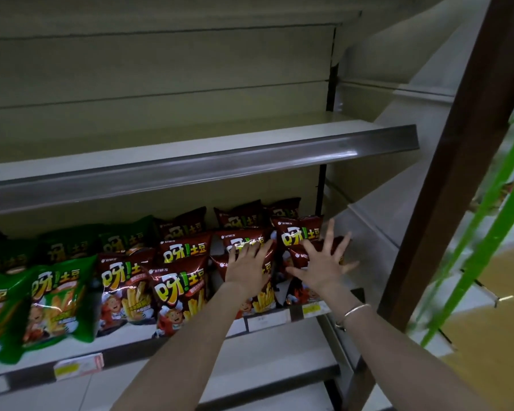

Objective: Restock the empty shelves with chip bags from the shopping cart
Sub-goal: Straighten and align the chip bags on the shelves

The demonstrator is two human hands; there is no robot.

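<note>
Two bare forearms reach forward, a bracelet (pixel 355 311) on the right wrist. The left hand (pixel 247 266) and right hand (pixel 324 264) lie flat with fingers (pixel 329 235) spread straight, gripping nothing, pressing the front red chip bags (pixel 178 289) at the right end of the shelf (pixel 125 345). Green chip bags (pixel 57 298) stand further left; the upper shelf (pixel 220 161) runs above

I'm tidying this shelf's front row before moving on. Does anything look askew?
Yes, slightly: one dark red bag in the front row sits crooked, overlapping its neighbour. The green bags at far left slump forward. Nothing looks spilled or torn.
</note>
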